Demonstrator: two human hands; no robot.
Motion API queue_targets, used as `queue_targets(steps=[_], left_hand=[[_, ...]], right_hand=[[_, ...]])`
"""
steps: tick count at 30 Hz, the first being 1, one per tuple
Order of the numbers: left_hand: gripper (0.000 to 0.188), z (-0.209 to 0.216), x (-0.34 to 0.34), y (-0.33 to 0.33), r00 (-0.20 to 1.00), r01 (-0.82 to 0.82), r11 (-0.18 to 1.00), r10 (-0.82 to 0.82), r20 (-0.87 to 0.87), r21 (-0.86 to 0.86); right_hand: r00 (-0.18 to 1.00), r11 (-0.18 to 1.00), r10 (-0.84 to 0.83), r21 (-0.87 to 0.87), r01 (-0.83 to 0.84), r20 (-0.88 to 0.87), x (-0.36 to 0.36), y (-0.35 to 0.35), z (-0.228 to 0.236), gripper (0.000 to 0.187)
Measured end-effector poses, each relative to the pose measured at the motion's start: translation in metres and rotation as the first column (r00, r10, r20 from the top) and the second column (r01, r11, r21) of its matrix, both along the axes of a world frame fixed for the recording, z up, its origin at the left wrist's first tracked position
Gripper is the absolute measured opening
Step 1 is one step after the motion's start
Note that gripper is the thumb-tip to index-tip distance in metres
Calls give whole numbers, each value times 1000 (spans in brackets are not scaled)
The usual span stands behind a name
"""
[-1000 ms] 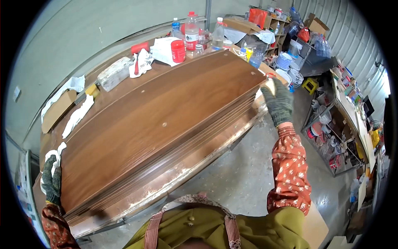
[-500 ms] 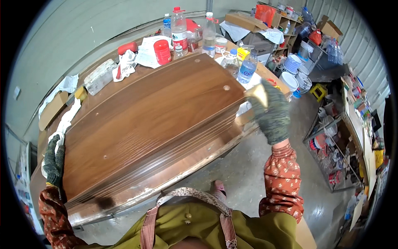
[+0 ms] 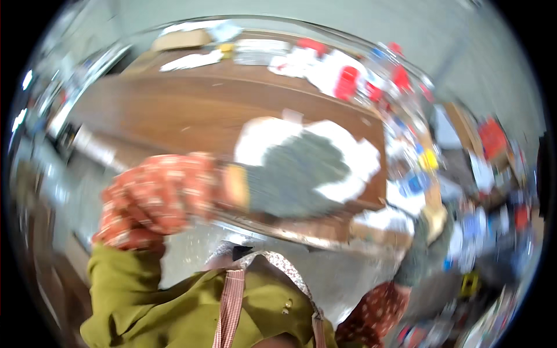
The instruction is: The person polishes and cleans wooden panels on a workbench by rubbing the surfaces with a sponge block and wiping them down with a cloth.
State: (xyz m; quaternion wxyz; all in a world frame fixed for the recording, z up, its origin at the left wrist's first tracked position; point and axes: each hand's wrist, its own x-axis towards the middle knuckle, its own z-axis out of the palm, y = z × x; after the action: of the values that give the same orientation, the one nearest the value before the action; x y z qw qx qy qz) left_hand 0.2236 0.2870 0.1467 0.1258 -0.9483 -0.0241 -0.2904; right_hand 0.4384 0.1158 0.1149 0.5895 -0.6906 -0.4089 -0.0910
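Observation:
A brown wood-grain panel point(image 3: 191, 110) with a moulded front edge lies on the workbench. My left hand point(image 3: 299, 174), in a grey-green knitted glove, rests over a spread white cloth point(image 3: 264, 136) on the panel's right half. Motion smears its fingers, but the cloth bunches around them. Beyond the panel's right end, my right hand point(image 3: 426, 252), gloved alike, is closed on a pale yellow pad point(image 3: 435, 223) whose exact kind I cannot make out. Another white cloth point(image 3: 191, 61) lies along the panel's far left side.
Red-capped jars point(image 3: 346, 83) and clear bottles crowd the far right corner, with a blue-labelled bottle point(image 3: 415, 182) nearer. A whitish block point(image 3: 261, 51) and yellow sponge point(image 3: 227, 50) lie along the back. Buckets and a yellow stool point(image 3: 470, 284) stand at right.
My left hand has swung from the panel's left edge to its right half with a white cloth. My right hand, still holding the pad, has drawn back from the corner. The view has turned left.

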Motion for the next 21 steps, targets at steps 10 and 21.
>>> queue_targets(steps=[10,21], left_hand=[[36,-30,-68,-1,988,-67,989,48,149,130],[38,-60,-463,91,749,-657,737,615,248,159]], right_hand=[[979,976,-36,219,-9,201,-80,41,12,45],[990,985,-23,173,-1,140,-268,119,24,50]])
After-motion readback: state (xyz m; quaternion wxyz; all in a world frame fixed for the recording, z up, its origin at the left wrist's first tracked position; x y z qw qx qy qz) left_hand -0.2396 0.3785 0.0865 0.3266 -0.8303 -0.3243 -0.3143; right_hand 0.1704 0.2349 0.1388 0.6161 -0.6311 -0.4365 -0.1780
